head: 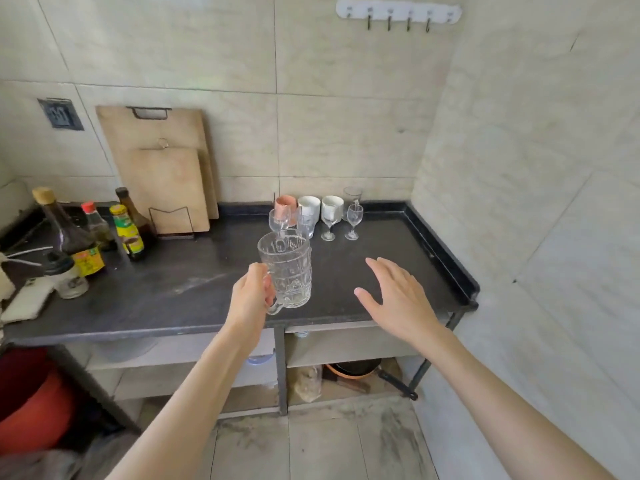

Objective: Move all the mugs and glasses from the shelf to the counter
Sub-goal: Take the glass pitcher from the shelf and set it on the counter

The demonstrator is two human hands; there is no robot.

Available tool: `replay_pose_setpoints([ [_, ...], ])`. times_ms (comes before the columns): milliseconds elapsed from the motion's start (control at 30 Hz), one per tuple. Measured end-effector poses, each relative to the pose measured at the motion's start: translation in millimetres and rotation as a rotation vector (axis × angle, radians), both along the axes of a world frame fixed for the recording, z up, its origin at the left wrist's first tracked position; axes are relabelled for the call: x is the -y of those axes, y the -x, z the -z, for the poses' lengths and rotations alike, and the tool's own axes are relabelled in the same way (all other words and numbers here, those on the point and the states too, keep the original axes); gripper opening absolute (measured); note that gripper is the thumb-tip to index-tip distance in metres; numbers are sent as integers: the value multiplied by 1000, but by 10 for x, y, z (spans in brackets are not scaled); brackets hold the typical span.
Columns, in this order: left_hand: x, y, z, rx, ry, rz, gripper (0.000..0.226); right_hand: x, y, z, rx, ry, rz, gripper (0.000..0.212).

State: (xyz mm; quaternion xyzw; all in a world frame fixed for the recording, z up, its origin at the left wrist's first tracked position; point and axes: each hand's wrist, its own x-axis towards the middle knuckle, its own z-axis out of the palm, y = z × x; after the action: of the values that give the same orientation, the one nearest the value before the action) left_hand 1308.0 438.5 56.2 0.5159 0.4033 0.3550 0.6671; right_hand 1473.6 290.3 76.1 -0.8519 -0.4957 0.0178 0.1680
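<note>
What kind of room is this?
Most likely a small home kitchen: sauce bottles and cutting boards stand on a dark counter, with a pan below.

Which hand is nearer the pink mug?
Left. The left hand, holding the glass mug, is below the pink mug; the open right hand hovers further right.
</note>
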Motion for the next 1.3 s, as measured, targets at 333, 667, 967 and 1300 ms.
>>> replay_pose_setpoints([
  [333,-957,-1577,664,-64,112,76,35,-1035,-1616,508,-61,71,50,61],
  [667,-1830,-3031,1328,-214,237,104,33,-2092,-3103,1195,-189,264,-1,61],
  [967,-2237,-3439,1809,-308,255,257,33,-2756,-3486,2017,-307,505,-35,71],
  [1300,-2409,-3517,2130,-413,215,345,27,-2912,-3535,2508,-343,721,-38,98],
])
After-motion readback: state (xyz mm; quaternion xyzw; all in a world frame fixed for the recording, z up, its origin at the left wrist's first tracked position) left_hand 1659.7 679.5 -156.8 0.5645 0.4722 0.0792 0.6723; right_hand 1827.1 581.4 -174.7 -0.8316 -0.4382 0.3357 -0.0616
